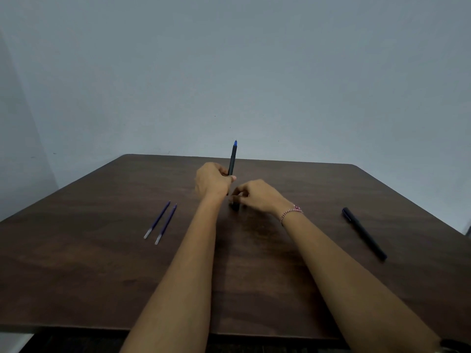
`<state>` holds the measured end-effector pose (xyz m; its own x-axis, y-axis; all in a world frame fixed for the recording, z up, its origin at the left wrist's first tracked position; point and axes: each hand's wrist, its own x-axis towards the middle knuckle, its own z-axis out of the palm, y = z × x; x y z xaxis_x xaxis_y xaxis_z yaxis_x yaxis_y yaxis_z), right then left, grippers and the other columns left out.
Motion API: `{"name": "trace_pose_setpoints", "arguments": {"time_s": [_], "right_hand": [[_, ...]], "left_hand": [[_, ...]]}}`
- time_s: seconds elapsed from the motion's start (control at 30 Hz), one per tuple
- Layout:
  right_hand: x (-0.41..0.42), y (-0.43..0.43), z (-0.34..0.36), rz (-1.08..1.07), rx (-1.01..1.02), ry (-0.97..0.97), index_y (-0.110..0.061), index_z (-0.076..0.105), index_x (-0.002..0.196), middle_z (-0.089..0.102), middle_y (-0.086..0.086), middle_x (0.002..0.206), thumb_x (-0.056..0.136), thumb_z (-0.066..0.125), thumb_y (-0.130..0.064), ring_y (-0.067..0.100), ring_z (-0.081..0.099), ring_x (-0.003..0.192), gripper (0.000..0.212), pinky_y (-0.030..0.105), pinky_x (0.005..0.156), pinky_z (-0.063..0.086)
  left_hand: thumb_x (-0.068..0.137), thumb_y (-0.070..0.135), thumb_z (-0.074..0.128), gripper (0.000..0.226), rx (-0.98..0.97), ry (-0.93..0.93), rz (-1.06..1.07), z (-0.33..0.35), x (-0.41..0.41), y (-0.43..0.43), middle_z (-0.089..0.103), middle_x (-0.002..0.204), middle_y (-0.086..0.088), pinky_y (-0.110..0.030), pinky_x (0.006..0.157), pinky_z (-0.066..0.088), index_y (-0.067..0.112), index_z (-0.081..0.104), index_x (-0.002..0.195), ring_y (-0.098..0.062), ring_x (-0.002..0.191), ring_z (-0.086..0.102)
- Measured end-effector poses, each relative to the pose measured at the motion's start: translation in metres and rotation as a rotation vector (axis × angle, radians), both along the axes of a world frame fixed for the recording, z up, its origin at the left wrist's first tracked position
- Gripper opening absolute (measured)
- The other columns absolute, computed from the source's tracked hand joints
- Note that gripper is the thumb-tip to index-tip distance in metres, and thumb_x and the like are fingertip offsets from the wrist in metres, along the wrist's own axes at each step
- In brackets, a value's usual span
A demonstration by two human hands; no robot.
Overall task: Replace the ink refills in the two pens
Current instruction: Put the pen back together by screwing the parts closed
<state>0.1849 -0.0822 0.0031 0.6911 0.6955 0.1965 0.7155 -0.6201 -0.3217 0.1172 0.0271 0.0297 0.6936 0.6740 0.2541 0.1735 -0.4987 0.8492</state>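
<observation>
My left hand [212, 179] grips a black pen [232, 159] upright above the table's middle, its blue end pointing up. Just right of it and lower, my right hand [257, 196] pinches a small dark piece [235, 205] at the pen's lower end; whether that piece is joined to the pen is hidden by the fingers. Two blue ink refills [161, 223] with clear ends lie side by side on the left of the brown table [102, 263]. A second black pen [364, 233] lies on the right side of the table.
A plain grey wall rises behind the table's far edge. The near edge of the table runs under my forearms. A red-and-white string bracelet [290, 212] is on my right wrist.
</observation>
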Motion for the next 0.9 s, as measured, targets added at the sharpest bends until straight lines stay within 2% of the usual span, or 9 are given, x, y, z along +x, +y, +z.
{"name": "trace_pose_setpoints", "arguments": {"time_s": [0.1, 0.2, 0.3, 0.37, 0.47, 0.53, 0.67, 0.77, 0.9], "right_hand": [[0.001, 0.001, -0.001, -0.015, -0.003, -0.010, -0.020, 0.068, 0.103, 0.067, 0.001, 0.099, 0.089, 0.056, -0.048, 0.015, 0.058, 0.085, 0.033, 0.027, 0.071, 0.043], [0.000, 0.001, 0.000, -0.031, 0.002, -0.015, -0.021, 0.068, 0.096, 0.065, -0.002, 0.094, 0.086, 0.058, -0.053, 0.015, 0.057, 0.085, 0.035, 0.028, 0.071, 0.043], [-0.002, 0.000, 0.002, -0.056, 0.011, -0.021, -0.026, 0.065, 0.088, 0.060, -0.007, 0.086, 0.083, 0.061, -0.055, 0.015, 0.058, 0.085, 0.030, 0.029, 0.070, 0.044], [-0.002, -0.001, 0.003, -0.073, 0.006, -0.040, -0.026, 0.066, 0.088, 0.060, -0.006, 0.086, 0.081, 0.066, -0.049, 0.016, 0.059, 0.087, 0.024, 0.032, 0.072, 0.049], [0.001, -0.005, 0.006, -0.069, 0.073, 0.014, -0.029, 0.065, 0.078, 0.065, -0.004, 0.086, 0.077, 0.074, -0.031, 0.018, 0.064, 0.093, 0.009, 0.037, 0.082, 0.053], [0.003, -0.009, 0.008, -0.077, 0.173, 0.085, -0.026, 0.066, 0.077, 0.070, 0.002, 0.086, 0.076, 0.076, -0.025, 0.017, 0.066, 0.088, 0.010, 0.036, 0.082, 0.054], [0.007, -0.019, 0.014, -0.194, 0.520, 0.262, -0.017, 0.068, 0.082, 0.070, 0.007, 0.076, 0.074, 0.079, -0.023, 0.009, 0.063, 0.062, 0.015, 0.021, 0.056, 0.050], [0.010, -0.028, 0.017, -0.289, 0.802, 0.444, -0.014, 0.065, 0.086, 0.069, 0.005, 0.076, 0.074, 0.080, -0.016, 0.010, 0.064, 0.060, 0.019, 0.017, 0.051, 0.050], [0.011, -0.040, 0.022, -0.321, 1.104, 0.574, -0.009, 0.061, 0.101, 0.066, 0.007, 0.072, 0.076, 0.078, -0.010, 0.010, 0.062, 0.057, 0.030, 0.014, 0.049, 0.052]], "left_hand": [[0.077, 0.023, 0.076, 0.023, 0.003, 0.001, -0.013, 0.000, -0.001, -0.001, 0.070, 0.096, -0.006, -0.030, 0.070, 0.049, 0.013, 0.069, 0.096, -0.018, 0.087, 0.063], [0.077, 0.023, 0.076, 0.023, 0.011, 0.007, -0.022, 0.000, -0.001, -0.002, 0.071, 0.096, -0.006, -0.029, 0.069, 0.048, 0.013, 0.070, 0.096, -0.018, 0.089, 0.063], [0.077, 0.023, 0.075, 0.022, 0.013, 0.012, -0.028, 0.000, -0.002, -0.002, 0.070, 0.095, -0.005, -0.028, 0.065, 0.045, 0.013, 0.069, 0.096, -0.015, 0.082, 0.060], [0.077, 0.023, 0.075, 0.022, 0.014, 0.011, -0.034, 0.000, -0.002, -0.003, 0.070, 0.094, -0.005, -0.027, 0.061, 0.043, 0.013, 0.069, 0.095, -0.011, 0.075, 0.057], [0.077, 0.023, 0.076, 0.021, 0.027, 0.014, -0.045, -0.001, -0.002, -0.004, 0.071, 0.091, -0.005, -0.026, 0.060, 0.041, 0.013, 0.070, 0.094, -0.010, 0.071, 0.055], [0.077, 0.023, 0.076, 0.021, 0.026, 0.014, -0.052, -0.001, -0.002, -0.004, 0.071, 0.091, -0.006, -0.027, 0.062, 0.043, 0.012, 0.070, 0.093, -0.011, 0.072, 0.057], [0.075, 0.024, 0.077, 0.024, 0.026, 0.026, -0.084, -0.001, -0.001, -0.004, 0.071, 0.093, -0.006, -0.030, 0.069, 0.050, 0.011, 0.070, 0.095, -0.016, 0.082, 0.063], [0.074, 0.023, 0.079, 0.024, 0.028, 0.057, -0.140, -0.001, 0.000, -0.007, 0.071, 0.092, -0.008, -0.034, 0.078, 0.055, 0.010, 0.070, 0.092, -0.020, 0.086, 0.066], [0.071, 0.022, 0.081, 0.017, 0.020, 0.134, -0.220, 0.000, 0.000, -0.012, 0.072, 0.087, -0.009, -0.039, 0.078, 0.057, 0.015, 0.069, 0.080, -0.022, 0.080, 0.068]]}}
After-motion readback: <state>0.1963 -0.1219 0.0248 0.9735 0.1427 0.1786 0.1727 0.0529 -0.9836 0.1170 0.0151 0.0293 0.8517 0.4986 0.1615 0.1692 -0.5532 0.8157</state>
